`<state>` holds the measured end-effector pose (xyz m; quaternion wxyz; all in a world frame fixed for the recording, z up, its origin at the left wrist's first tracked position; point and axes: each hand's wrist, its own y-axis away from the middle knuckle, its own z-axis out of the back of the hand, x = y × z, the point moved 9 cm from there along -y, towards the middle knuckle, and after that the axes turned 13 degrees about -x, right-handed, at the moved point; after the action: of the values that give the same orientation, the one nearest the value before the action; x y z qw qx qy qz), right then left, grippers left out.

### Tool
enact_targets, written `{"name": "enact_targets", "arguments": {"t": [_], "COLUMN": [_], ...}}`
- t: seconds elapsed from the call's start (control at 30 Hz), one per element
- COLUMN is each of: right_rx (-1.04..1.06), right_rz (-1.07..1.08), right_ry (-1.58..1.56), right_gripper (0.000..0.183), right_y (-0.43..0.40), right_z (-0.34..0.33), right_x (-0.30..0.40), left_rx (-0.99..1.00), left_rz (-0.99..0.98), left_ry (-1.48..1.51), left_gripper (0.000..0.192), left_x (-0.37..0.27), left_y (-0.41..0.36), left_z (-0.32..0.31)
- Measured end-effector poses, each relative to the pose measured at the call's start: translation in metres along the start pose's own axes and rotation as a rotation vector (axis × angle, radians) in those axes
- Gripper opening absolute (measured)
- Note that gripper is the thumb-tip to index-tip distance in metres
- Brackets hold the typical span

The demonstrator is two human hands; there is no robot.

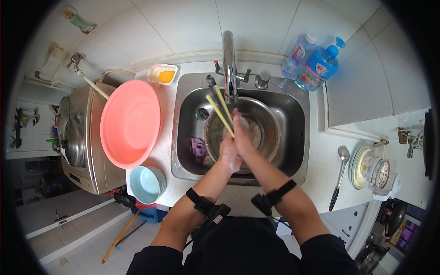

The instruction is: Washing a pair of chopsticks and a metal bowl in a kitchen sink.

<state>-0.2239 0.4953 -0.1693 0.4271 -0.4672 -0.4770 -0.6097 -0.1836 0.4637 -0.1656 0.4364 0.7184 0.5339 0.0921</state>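
Observation:
My left hand (228, 150) and my right hand (242, 133) are pressed together over a stainless steel basin (275, 137) in the sink (292, 106). Between the palms is a bundle of chopsticks (220, 110), some pale yellow and some dark, their upper ends slanting up and left. The palms cover the lower part of the bundle. Wet white suds show on my left hand and wrist. Just above the hands, the chrome faucet (228, 62) points down into the basin. A purple cloth (199, 150) lies at the sink's left side, below the drain strainer (201, 113).
Left of the sink stand a pink plastic basin (134, 120), a light blue bucket (146, 184) and a small white tray (163, 74). Two bottles (318, 68) stand at the back right. On the right counter are a ladle (340, 175) and stacked dishes (366, 168).

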Motion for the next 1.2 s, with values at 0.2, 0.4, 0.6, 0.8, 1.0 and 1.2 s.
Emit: {"name": "enact_targets", "arguments": {"t": [0.2,0.4,0.6,0.8,1.0,1.2], "right_rx": [-0.072,0.045,-0.027,0.078,0.449,0.073], "right_rz": [0.261,-0.151,-0.165,-0.316,-0.675,0.032], "right_ry": [0.168,-0.211,-0.083,-0.133,-0.203,0.082], "right_gripper": [0.061,0.059,0.049,0.043,0.040,0.038], "right_y": [0.015,0.027,0.056,0.035,0.082,0.048], "right_z": [0.004,-0.005,-0.001,0.024,0.043,0.066], "right_x": [0.013,-0.005,0.002,-0.015,-0.031,-0.004], "left_rx": [0.078,-0.206,-0.404,-0.106,-0.087,-0.354], "left_rz": [0.013,-0.095,-0.479,-0.242,-0.297,-0.218], "left_ry": [0.112,-0.221,-0.732,-0.613,-0.159,-0.195], "left_gripper": [0.042,0.049,0.060,0.043,0.048,0.043], "left_x": [-0.005,-0.016,-0.049,-0.019,-0.098,-0.019], "left_y": [-0.012,-0.022,-0.021,-0.032,-0.046,-0.027], "left_z": [-0.001,0.023,0.040,0.005,-0.015,0.002]}}
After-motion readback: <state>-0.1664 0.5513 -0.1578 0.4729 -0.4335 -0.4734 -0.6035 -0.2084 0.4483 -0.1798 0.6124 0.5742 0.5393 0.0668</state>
